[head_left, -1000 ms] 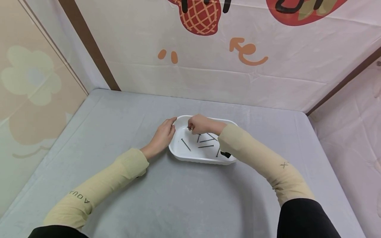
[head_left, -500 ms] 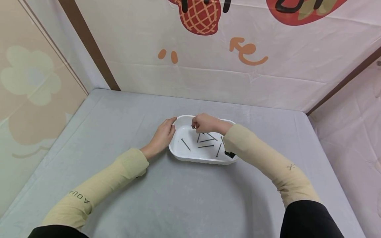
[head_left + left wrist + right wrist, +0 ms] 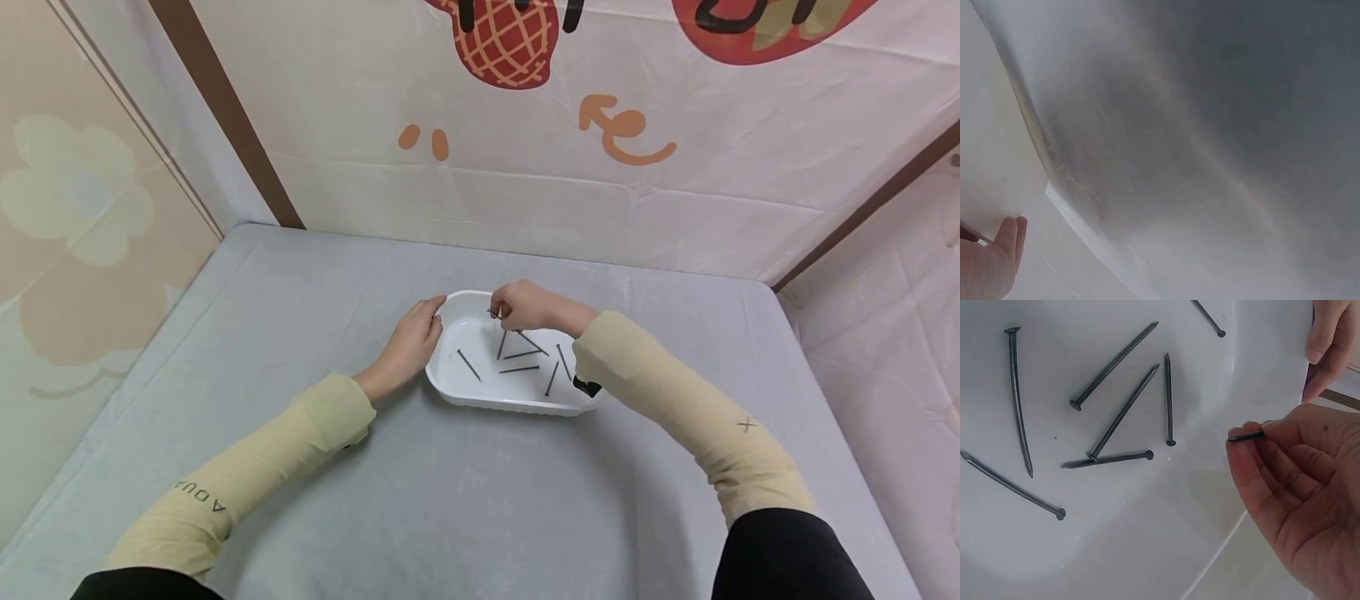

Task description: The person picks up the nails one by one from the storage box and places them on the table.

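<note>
A white tray [image 3: 480, 402] with rounded corners stands on the table, several dark nails [image 3: 519, 368] lying spread over its floor. My left hand [image 3: 406, 343] grips the tray's left end; in the right wrist view its thumb is on one side of the rim and its fingers on the other. Above the far part of the tray, my right hand [image 3: 528, 307] pinches a single nail [image 3: 1246, 435] between thumb and fingertips, the point sticking out. Part of that nail is hidden by the thumb. In the left wrist view, the left hand [image 3: 988, 265] shows only at the lower left corner.
The tray stands on a table with a pale grey cloth [image 3: 450, 500]. Behind it hangs a printed white curtain [image 3: 525, 208], with further printed panels at the left and right. The right sleeve [image 3: 645, 383] covers the tray's right end.
My right hand, with the nail in it, has moved a little to the right and toward the tray's far side, uncovering more nails. The left hand and tray have stayed put.
</note>
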### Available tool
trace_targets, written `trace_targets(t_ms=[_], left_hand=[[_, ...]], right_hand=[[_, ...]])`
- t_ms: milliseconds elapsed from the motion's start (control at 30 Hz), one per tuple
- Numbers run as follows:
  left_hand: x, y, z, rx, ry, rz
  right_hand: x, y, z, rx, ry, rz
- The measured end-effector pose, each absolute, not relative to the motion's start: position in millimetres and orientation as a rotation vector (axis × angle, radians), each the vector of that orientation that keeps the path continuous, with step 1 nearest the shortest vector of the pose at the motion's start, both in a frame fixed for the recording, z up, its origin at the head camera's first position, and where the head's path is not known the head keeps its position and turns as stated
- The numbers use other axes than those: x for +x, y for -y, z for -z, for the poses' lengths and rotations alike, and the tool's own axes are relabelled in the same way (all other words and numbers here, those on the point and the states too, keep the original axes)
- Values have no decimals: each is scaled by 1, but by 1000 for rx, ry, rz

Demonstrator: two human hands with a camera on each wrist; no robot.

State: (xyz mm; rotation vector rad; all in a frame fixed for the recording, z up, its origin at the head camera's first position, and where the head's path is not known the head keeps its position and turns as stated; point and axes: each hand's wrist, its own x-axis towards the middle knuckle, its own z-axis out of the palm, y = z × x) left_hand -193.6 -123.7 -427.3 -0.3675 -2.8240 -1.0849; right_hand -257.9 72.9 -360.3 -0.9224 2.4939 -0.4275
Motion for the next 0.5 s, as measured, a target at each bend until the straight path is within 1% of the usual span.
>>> trace_targets(t_ms=[500], left_hand=[[-193, 124, 427, -376, 2807, 1086]], right_hand=[[-258, -83, 350, -924, -2517, 469]])
